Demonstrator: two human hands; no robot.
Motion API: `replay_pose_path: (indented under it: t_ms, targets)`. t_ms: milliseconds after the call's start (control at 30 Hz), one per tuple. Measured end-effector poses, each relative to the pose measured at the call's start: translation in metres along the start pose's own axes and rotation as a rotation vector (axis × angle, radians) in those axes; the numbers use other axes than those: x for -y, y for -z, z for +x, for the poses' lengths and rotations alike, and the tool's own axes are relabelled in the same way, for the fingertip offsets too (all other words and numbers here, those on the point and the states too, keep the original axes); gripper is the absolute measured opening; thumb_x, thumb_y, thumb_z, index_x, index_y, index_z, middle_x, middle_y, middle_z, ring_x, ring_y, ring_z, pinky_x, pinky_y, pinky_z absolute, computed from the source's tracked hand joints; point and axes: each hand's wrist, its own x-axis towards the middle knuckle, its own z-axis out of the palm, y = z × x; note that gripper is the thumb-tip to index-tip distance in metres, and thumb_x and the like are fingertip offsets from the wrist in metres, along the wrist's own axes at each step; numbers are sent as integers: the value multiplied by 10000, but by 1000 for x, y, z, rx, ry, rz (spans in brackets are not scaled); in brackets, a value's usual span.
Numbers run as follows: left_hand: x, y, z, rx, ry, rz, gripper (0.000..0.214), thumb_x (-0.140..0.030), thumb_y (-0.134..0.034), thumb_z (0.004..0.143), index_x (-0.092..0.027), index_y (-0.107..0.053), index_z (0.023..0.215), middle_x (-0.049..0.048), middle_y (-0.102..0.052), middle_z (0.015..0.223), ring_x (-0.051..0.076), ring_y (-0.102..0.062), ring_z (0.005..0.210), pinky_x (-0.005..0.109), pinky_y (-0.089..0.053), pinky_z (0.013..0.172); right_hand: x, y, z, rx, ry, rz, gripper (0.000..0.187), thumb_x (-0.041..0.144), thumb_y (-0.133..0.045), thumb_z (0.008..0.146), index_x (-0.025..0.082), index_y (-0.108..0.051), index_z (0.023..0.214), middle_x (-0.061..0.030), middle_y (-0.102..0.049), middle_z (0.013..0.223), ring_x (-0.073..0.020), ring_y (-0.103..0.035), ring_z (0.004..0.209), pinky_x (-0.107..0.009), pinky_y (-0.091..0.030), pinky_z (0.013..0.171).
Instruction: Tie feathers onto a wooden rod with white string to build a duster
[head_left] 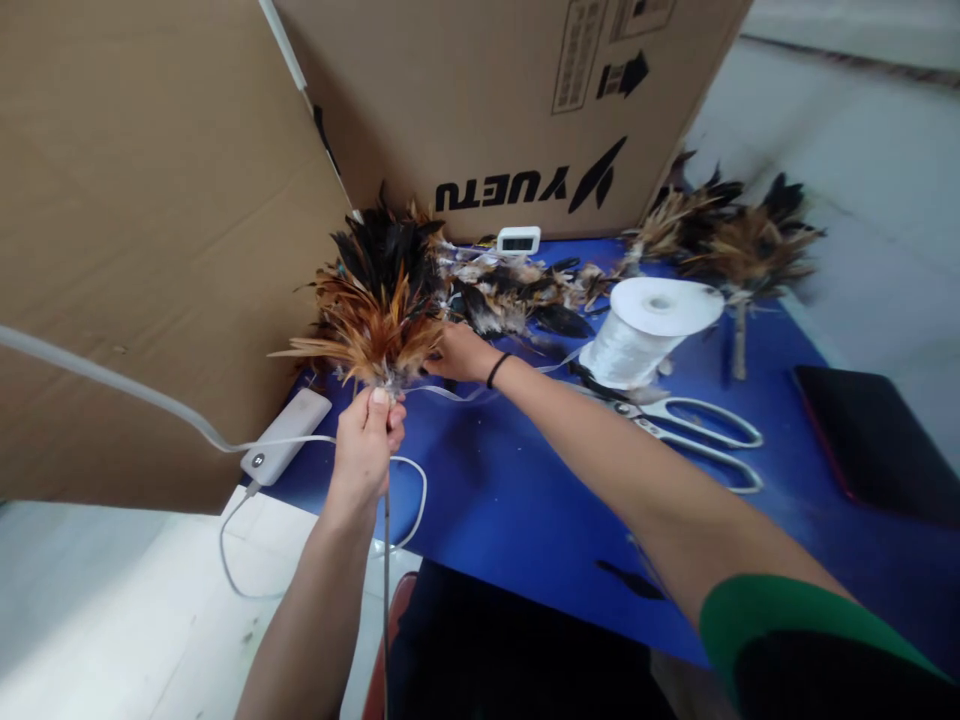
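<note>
My left hand (369,440) is closed around the neck of a feather duster (379,320), just under its brown and black plumes. The duster's thin stick (386,590) runs down from my fist toward my lap. My right hand (466,354) is at the right side of the plumes, close to a loose pile of feathers (517,295); its fingertips are hidden, so I cannot see what they hold. A white ribbon (457,395) stretches from the duster's neck under my right wrist toward a white spool (649,325).
Scissors (705,430) lie beside the spool on the blue table (480,490). More feather dusters (757,245) rest at the back right. Cardboard boxes (480,100) stand behind and left. A dark tablet-like object (885,440), a power bank (286,437) with cable and a small white display (518,240) are around.
</note>
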Motion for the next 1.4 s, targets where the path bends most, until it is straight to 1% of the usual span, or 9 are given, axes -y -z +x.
replay_pose_path:
  t_ms: [167,367,533,700,833,1000,1133,1333,1400]
  targets:
    - [4,-19,10,40,46,-32,303,-427,-533,808,-130,-527,753,-58,-412,542,6,-288,366,146,-166,358,-27,35,-23,-134,-128,476,154,161,-654,671,121,-601,811,-23,-645,681,-122,-587,603,-218,-440,563]
    - [11,-49,24,86,120,-70,293,-406,-541,796,-122,-519,728,-62,-408,518,5,-270,349,143,-148,346,-35,64,-67,-301,-348,606,164,230,-664,670,125,-605,782,54,-516,484,-53,-423,397,-181,-324,401]
    - [12,-75,32,179,188,-94,266,-376,-543,799,-122,-504,730,-65,-409,517,2,-265,344,138,-137,344,-26,89,-107,-242,-464,836,170,185,-630,686,129,-660,845,3,-598,586,-57,-484,444,-165,-303,364]
    - [19,-92,38,319,266,-125,247,-345,-511,823,-119,-494,726,-67,-394,511,1,-262,343,132,-131,345,-19,109,-133,-183,-372,1131,315,226,-651,694,147,-670,998,-105,-688,943,-176,-652,786,-203,-453,465]
    - [30,-96,43,386,355,-161,256,-356,-550,799,-130,-470,710,-70,-391,514,-2,-244,336,135,-119,344,-12,117,-140,-179,-314,1055,347,275,-692,693,183,-663,1027,-88,-689,966,-198,-658,806,-246,-487,508]
    - [42,-93,45,406,416,-172,269,-362,-575,789,-118,-482,724,-64,-396,524,-9,-238,337,143,-105,355,-5,115,-134,-216,-338,692,247,392,-678,727,150,-693,777,-27,-630,628,-98,-533,499,-233,-409,448]
    - [48,-92,44,403,462,-166,242,-341,-545,815,-119,-483,741,-67,-389,523,-7,-232,331,146,-95,353,0,115,-130,-299,-265,449,287,418,-696,699,158,-645,589,-3,-551,585,-90,-487,542,-229,-398,489]
    - [51,-92,43,414,480,-183,230,-329,-532,824,-116,-500,745,-61,-399,529,-4,-236,336,147,-99,354,12,126,-137,-260,-279,870,217,386,-691,710,187,-662,792,5,-595,639,-73,-492,479,-212,-391,428]
    - [51,-93,42,426,493,-185,233,-334,-537,821,-119,-499,737,-60,-398,525,-2,-237,336,147,-104,355,14,122,-135,-216,-306,890,188,331,-704,701,174,-654,792,8,-605,625,-63,-487,453,-199,-385,410]
